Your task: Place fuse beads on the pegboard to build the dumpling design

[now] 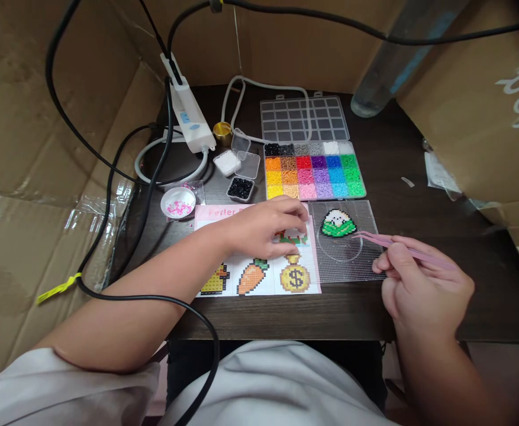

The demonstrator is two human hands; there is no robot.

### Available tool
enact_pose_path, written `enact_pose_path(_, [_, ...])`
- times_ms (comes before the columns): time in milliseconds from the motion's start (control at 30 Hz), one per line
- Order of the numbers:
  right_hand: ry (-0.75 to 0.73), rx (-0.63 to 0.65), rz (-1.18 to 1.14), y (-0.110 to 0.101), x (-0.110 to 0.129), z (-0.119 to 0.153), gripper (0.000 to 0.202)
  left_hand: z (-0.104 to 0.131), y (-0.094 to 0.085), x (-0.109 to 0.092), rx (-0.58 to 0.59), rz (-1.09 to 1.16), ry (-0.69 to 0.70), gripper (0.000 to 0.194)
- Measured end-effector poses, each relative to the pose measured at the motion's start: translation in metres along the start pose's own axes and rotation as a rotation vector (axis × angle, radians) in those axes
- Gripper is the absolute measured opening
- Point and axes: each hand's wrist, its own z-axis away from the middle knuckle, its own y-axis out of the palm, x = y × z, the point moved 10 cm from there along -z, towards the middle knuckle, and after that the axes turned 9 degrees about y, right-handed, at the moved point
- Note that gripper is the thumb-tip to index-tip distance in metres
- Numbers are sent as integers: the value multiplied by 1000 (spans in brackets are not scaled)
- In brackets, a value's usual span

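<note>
My right hand (423,287) grips pink tweezers (386,239), their tips close to the right edge of a white and green bead figure (339,225). I cannot tell whether the tips touch it. The figure, outlined in black, sits on a clear pegboard (366,260), where a round ring outline also shows. My left hand (274,225) rests over the printed pattern sheet (254,260), its thumb and curved fingers apart with nothing between them. It covers part of the upper pictures. A carrot and a money bag show on the sheet's lower row.
Behind the sheet lies an open bead box (315,171) with many colours. Small boxes of white beads (227,161) and black beads (240,189) stand to its left, near a white dish (178,203) of pink beads. Black cables (170,299) hang across the left side; cardboard walls surround the table.
</note>
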Motion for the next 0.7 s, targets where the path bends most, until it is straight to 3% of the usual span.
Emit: enact_pose_path(700, [10,0,4,-1,-2,0,10,-2,2,0,21,-44,-25,23])
